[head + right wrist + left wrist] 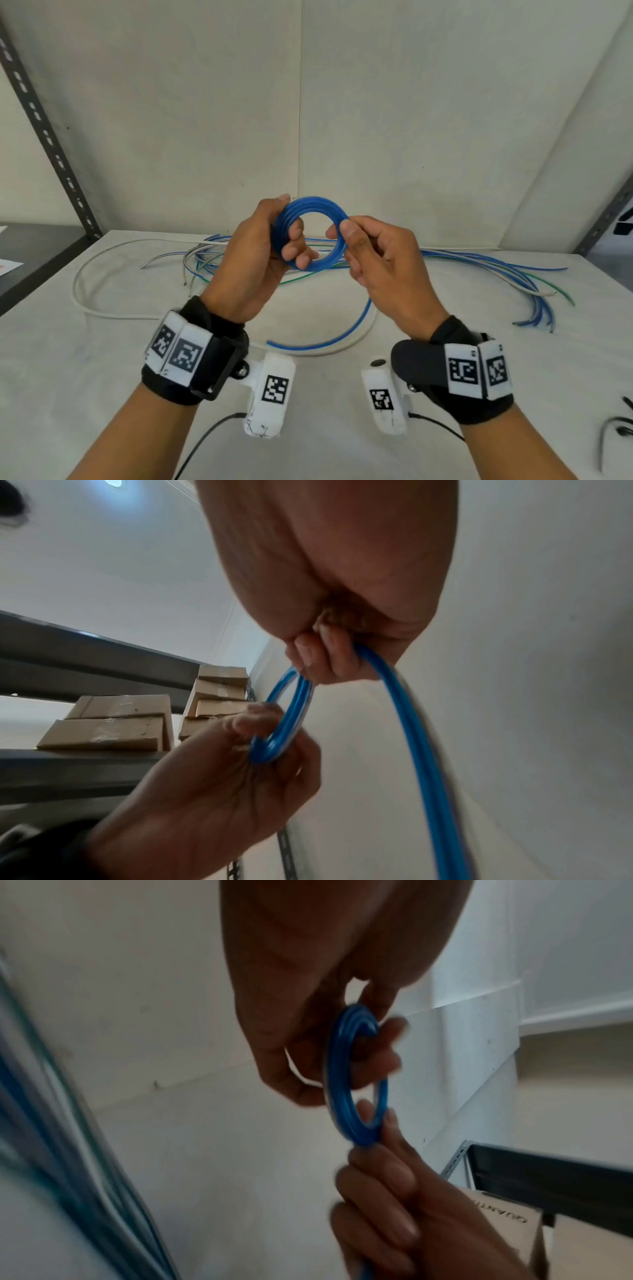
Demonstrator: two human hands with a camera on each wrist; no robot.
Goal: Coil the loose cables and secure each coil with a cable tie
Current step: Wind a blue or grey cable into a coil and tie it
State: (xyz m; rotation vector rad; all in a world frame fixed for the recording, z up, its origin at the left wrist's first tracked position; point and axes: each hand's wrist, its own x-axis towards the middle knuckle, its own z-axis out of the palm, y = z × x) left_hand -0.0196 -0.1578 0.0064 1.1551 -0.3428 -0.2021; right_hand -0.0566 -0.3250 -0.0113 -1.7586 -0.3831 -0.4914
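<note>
I see my left hand curled tight round one side of the blue coil, held up above the table. My right hand pinches the other side. Behind, loose cables lie on the table.

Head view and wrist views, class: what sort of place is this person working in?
Probably a storeroom or workshop: slotted metal shelving beside the table, cardboard boxes stacked on a shelf, and loose cables spread over the tabletop.
</note>
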